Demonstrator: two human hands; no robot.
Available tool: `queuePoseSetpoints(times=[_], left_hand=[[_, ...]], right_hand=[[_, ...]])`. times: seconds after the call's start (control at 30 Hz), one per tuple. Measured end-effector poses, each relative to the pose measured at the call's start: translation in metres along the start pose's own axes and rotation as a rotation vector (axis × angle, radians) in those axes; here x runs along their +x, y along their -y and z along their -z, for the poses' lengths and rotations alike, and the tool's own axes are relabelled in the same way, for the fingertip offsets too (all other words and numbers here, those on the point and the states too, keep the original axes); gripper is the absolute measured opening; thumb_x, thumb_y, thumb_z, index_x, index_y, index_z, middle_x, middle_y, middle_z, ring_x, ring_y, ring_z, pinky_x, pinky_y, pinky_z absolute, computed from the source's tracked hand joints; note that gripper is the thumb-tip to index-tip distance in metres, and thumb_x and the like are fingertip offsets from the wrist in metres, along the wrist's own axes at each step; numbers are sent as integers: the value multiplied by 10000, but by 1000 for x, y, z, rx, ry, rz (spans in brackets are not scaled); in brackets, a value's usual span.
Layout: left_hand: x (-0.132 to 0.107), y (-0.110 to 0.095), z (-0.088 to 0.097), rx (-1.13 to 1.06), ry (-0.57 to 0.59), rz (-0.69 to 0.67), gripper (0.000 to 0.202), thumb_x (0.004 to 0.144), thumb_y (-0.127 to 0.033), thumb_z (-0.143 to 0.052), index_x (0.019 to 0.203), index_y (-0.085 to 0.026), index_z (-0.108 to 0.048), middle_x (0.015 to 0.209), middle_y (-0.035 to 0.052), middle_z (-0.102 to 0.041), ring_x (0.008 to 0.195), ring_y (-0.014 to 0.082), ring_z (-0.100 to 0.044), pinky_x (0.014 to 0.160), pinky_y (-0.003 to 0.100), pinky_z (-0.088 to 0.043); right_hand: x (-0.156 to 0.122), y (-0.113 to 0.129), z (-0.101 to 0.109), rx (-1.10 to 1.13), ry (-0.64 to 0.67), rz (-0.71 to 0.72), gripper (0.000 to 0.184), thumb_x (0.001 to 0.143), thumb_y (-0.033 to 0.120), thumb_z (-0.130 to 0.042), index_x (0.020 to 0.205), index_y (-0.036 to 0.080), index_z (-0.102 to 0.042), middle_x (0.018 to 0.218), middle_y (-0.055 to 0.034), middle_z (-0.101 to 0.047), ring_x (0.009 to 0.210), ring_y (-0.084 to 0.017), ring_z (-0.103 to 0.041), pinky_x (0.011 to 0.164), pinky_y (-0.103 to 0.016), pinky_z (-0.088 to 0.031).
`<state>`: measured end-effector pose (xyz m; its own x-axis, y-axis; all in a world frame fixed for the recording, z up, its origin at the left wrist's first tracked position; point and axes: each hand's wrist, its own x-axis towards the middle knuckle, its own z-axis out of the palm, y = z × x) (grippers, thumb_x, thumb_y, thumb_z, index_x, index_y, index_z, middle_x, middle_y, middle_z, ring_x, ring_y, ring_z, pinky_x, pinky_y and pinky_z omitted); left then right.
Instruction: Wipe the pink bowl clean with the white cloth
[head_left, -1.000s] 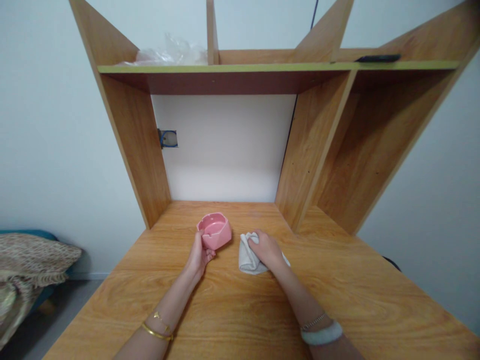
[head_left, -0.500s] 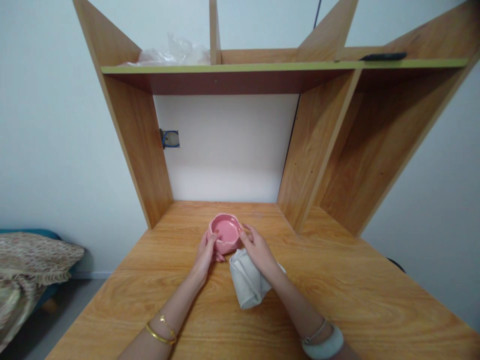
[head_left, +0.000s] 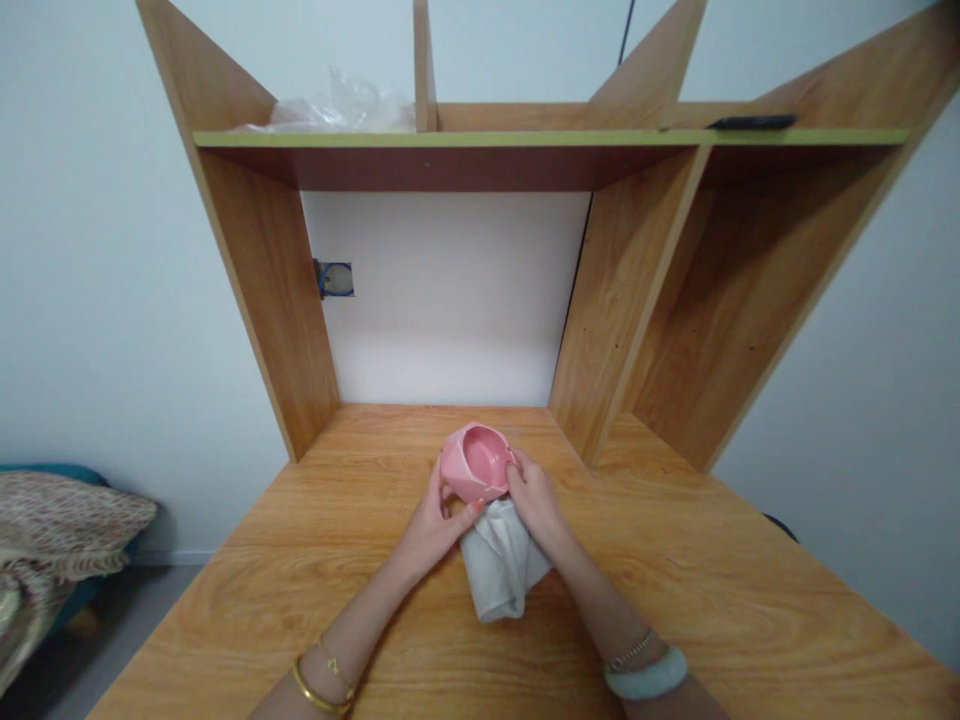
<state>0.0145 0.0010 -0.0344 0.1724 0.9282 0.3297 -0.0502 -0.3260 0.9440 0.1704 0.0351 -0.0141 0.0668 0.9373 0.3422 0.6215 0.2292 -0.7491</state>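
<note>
A glossy pink bowl (head_left: 487, 458) with faceted sides and a notched rim is held above the desk, its mouth tilted to the right. My left hand (head_left: 439, 515) supports it from the left and below, with the thumb near its lower edge. The fingers of my right hand (head_left: 534, 495) are closed on its right rim. Below the bowl and beside my right hand is a crumpled light grey cloth (head_left: 501, 570). Whether some right fingers also grip the cloth is hidden.
The wooden desk (head_left: 300, 560) has side panels and an overhead shelf (head_left: 450, 140). A clear plastic bag (head_left: 345, 108) and a dark object (head_left: 752, 122) lie up there. An uncovered wall box (head_left: 335, 279) shows wires. A patterned blanket (head_left: 60, 530) is at left.
The bowl has turned from facing up to tilting rightward and has shifted slightly right. My left hand has moved beneath its side. The cloth has stayed close to my right hand.
</note>
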Motion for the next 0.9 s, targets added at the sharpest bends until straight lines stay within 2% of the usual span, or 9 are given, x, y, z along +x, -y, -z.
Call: queuePoseSetpoints(times=[0.07,0.17,0.23,0.3,0.47,0.6,0.77,0.83,0.9], left_hand=[[-3,1,1,188,60,30,872,684,-438,-651,1376,-178,-189,1100,100,-597,980,207,-570,852,314,-429],[-5,-1,5,533,103,100,631,696,-383,-628,1268,-206,-429,1015,55,-640,941,213,-581,861,327,-415],[-5,-3,6,652,121,92,454,716,-341,-589,1150,-215,-550,1031,42,-642,967,209,-572,875,310,-404],[-4,-5,6,692,138,68,380,727,-306,-560,1094,-212,-590,1055,36,-641,988,200,-567,882,291,-400],[-4,-5,4,700,173,66,350,741,-276,-524,1076,-211,-602,1084,25,-638,990,186,-574,863,272,-417],[-5,-2,2,651,173,71,362,727,-229,-525,1081,-209,-600,1069,22,-646,979,180,-581,849,262,-429],[-2,2,0,486,127,40,368,705,-158,-524,1060,-194,-612,1044,34,-652,959,170,-579,853,260,-432],[0,3,1,395,84,44,386,693,-133,-524,1067,-177,-609,1017,43,-656,895,157,-592,791,243,-454],[1,1,3,314,38,70,403,686,-138,-530,1082,-162,-600,976,47,-657,722,119,-593,644,203,-461]], right_hand=[[4,-4,9,-77,-40,-36,384,821,211,-329,1130,154,-550,981,-90,-659,920,-196,-592,789,-271,-419],[11,-12,27,-240,-94,-136,406,825,210,-328,1172,151,-531,1010,-107,-650,963,-214,-585,812,-281,-410],[15,-18,40,-344,-118,-215,422,830,211,-324,1202,144,-512,1032,-124,-641,980,-228,-581,813,-293,-409],[18,-24,51,-435,-126,-297,433,837,222,-322,1231,150,-488,1039,-136,-637,980,-239,-584,804,-310,-414],[21,-34,69,-594,-102,-461,427,852,272,-326,1227,157,-495,1007,-163,-640,961,-269,-593,771,-346,-428],[21,-38,72,-618,-78,-493,426,858,278,-310,1222,168,-501,992,-165,-643,961,-275,-593,752,-348,-437],[21,-42,72,-609,-116,-517,437,857,297,-300,1232,177,-490,1013,-161,-637,977,-275,-586,757,-356,-442],[21,-43,72,-604,-128,-521,436,854,304,-305,1232,186,-488,1026,-159,-633,991,-280,-579,766,-366,-441],[21,-44,72,-600,-128,-528,432,854,311,-303,1225,197,-493,1028,-157,-632,996,-284,-576,770,-375,-440]])
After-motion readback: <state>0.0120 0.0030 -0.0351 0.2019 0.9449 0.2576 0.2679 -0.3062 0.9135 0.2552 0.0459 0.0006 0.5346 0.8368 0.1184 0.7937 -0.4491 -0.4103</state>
